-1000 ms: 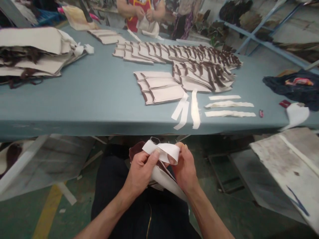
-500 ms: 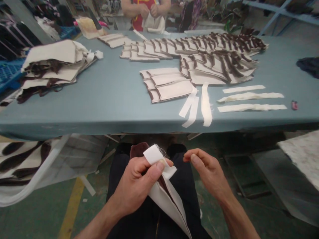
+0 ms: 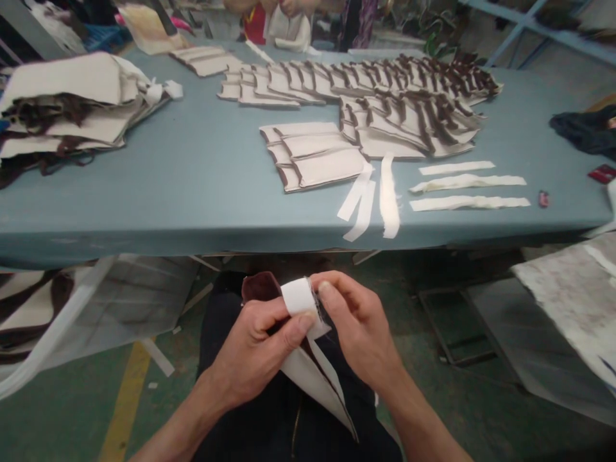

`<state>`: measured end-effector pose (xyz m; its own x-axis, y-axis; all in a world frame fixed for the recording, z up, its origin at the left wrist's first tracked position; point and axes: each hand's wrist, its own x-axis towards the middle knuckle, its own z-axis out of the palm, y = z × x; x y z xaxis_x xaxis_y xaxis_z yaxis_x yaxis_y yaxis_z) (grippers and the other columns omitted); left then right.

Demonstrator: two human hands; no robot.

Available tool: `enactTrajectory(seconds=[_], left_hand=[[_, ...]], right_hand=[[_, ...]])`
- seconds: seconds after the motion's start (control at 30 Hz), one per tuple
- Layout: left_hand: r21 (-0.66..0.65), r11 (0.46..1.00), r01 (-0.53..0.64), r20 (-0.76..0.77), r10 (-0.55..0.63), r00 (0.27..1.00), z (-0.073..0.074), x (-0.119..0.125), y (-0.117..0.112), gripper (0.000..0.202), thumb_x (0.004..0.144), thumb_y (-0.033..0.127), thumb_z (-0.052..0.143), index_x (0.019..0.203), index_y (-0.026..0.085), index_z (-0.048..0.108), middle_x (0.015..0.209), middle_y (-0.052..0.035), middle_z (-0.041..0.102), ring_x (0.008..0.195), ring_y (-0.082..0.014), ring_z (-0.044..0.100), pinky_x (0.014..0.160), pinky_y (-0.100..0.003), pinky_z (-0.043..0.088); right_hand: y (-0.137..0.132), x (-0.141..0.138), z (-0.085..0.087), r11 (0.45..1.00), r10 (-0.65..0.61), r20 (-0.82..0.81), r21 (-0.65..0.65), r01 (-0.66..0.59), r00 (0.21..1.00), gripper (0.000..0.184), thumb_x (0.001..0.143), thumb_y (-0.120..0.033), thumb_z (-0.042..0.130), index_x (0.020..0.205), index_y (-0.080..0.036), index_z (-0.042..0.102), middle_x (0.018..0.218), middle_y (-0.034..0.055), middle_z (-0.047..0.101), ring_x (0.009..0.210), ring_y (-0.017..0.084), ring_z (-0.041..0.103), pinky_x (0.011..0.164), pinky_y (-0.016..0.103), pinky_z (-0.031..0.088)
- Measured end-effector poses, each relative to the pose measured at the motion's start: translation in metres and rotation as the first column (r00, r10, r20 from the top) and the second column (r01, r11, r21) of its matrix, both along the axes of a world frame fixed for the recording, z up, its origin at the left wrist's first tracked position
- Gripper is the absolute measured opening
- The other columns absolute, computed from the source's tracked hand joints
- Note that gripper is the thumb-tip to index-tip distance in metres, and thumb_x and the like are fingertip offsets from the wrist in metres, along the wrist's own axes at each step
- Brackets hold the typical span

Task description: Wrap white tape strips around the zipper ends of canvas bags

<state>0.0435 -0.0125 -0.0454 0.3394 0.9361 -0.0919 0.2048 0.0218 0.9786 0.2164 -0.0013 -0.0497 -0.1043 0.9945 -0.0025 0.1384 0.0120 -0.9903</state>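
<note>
Over my lap, my left hand is closed on a cream fabric piece with a dark brown lining, its thumb pressing on the white strip at the upper end. The piece hangs down to the right in a folded point. A brown part sticks up behind my left fingers. My right hand is pinched at the strip's right edge, where loose threads show. What lies between its fingertips is too small to make out.
Across the table lie overlapping cream-and-brown pieces, white strips and a tall fabric stack. A small pink object sits at right. A white bin stands lower left. Another person's hands work opposite.
My right hand has moved left and now meets the edge of the white strip. My left hand keeps its hold on the fabric. The view has shifted slightly right.
</note>
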Motion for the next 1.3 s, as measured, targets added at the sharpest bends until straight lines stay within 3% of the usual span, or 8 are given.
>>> enactTrajectory(seconds=[0.2, 0.33, 0.53, 0.8, 0.93, 1.07, 1.17, 1.3], left_hand=[[-0.065, 0.994, 0.090, 0.132, -0.081, 0.988, 0.001, -0.008, 0.005, 0.039, 0.100, 0.040, 0.057, 0.077, 0.013, 0.073, 0.063, -0.0010, 0.059, 0.054, -0.0116, 0.048, 0.050, -0.021, 0.039], [-0.170, 0.981, 0.096, 0.229, -0.056, 0.972, -0.009, -0.014, 0.005, 0.050, 0.095, 0.058, 0.065, 0.074, 0.012, 0.073, 0.063, -0.0017, 0.058, 0.055, -0.0111, 0.046, 0.051, -0.021, 0.037], [-0.370, 0.914, 0.168, 0.416, 0.001, 0.909, -0.023, -0.021, 0.003, 0.060, 0.080, 0.072, 0.076, 0.075, 0.012, 0.074, 0.066, -0.0039, 0.064, 0.055, -0.0114, 0.053, 0.052, -0.021, 0.042], [-0.428, 0.879, 0.209, 0.505, 0.040, 0.862, -0.041, -0.026, 0.001, 0.066, 0.061, 0.079, 0.085, 0.081, 0.017, 0.076, 0.064, -0.0019, 0.064, 0.057, -0.0139, 0.056, 0.056, -0.024, 0.049], [-0.457, 0.856, 0.241, 0.511, 0.031, 0.859, -0.043, -0.028, 0.000, 0.064, 0.056, 0.077, 0.089, 0.066, 0.016, 0.071, 0.062, -0.0022, 0.063, 0.057, -0.0142, 0.057, 0.058, -0.026, 0.050], [-0.458, 0.869, 0.187, 0.501, 0.079, 0.862, -0.044, -0.025, -0.003, 0.063, 0.063, 0.073, 0.089, 0.086, 0.017, 0.074, 0.073, -0.0023, 0.066, 0.068, -0.0170, 0.063, 0.065, -0.027, 0.053], [-0.436, 0.899, 0.046, 0.452, 0.174, 0.875, -0.047, -0.020, -0.008, 0.061, 0.081, 0.079, 0.070, 0.092, 0.019, 0.067, 0.068, 0.0024, 0.057, 0.058, -0.0118, 0.052, 0.055, -0.022, 0.044], [-0.302, 0.932, -0.200, 0.215, 0.271, 0.938, -0.053, -0.021, -0.015, 0.065, 0.098, 0.080, 0.033, 0.076, 0.022, 0.051, 0.061, 0.0051, 0.043, 0.050, -0.0112, 0.033, 0.047, -0.025, 0.028]], right_hand=[[0.015, 0.000, -0.025, 0.922, 0.179, -0.422, -0.243, -0.301, 0.889, 0.033, 0.091, -0.054, 0.073, 0.101, -0.024, 0.078, 0.095, 0.0028, 0.074, 0.084, 0.018, 0.064, 0.075, 0.027, 0.052], [0.016, -0.005, -0.017, 0.880, 0.361, -0.345, -0.181, -0.439, 0.866, 0.042, 0.092, -0.057, 0.072, 0.119, -0.026, 0.078, 0.109, 0.0046, 0.075, 0.097, 0.021, 0.067, 0.079, 0.028, 0.055], [0.016, -0.015, -0.012, 0.877, 0.436, -0.245, -0.099, -0.469, 0.866, 0.048, 0.099, -0.064, 0.058, 0.123, -0.027, 0.076, 0.114, 0.0050, 0.076, 0.113, 0.024, 0.068, 0.099, 0.034, 0.054], [0.019, -0.024, -0.003, 0.786, 0.602, -0.229, 0.002, -0.618, 0.765, 0.042, 0.103, -0.060, 0.053, 0.107, -0.025, 0.077, 0.139, 0.0083, 0.071, 0.145, 0.025, 0.054, 0.126, 0.045, 0.032], [0.016, -0.028, -0.005, 0.798, 0.558, -0.339, -0.033, -0.602, 0.758, 0.036, 0.099, -0.056, 0.062, 0.087, -0.025, 0.076, 0.136, 0.0062, 0.074, 0.144, 0.027, 0.055, 0.127, 0.046, 0.029], [0.009, -0.035, -0.008, 0.868, 0.416, -0.430, -0.076, -0.491, 0.801, 0.027, 0.096, -0.050, 0.069, 0.099, -0.025, 0.079, 0.130, 0.0071, 0.076, 0.143, 0.027, 0.055, 0.125, 0.045, 0.033], [0.005, -0.043, -0.016, 0.944, 0.130, -0.571, -0.179, -0.278, 0.810, 0.030, 0.093, -0.055, 0.070, 0.099, -0.026, 0.077, 0.111, 0.0066, 0.078, 0.108, 0.024, 0.070, 0.099, 0.039, 0.055], [0.001, -0.042, -0.038, 0.970, -0.092, -0.603, -0.235, -0.067, 0.793, 0.034, 0.089, -0.055, 0.075, 0.081, -0.023, 0.065, 0.071, -0.0026, 0.062, 0.061, 0.012, 0.055, 0.065, 0.027, 0.051]])
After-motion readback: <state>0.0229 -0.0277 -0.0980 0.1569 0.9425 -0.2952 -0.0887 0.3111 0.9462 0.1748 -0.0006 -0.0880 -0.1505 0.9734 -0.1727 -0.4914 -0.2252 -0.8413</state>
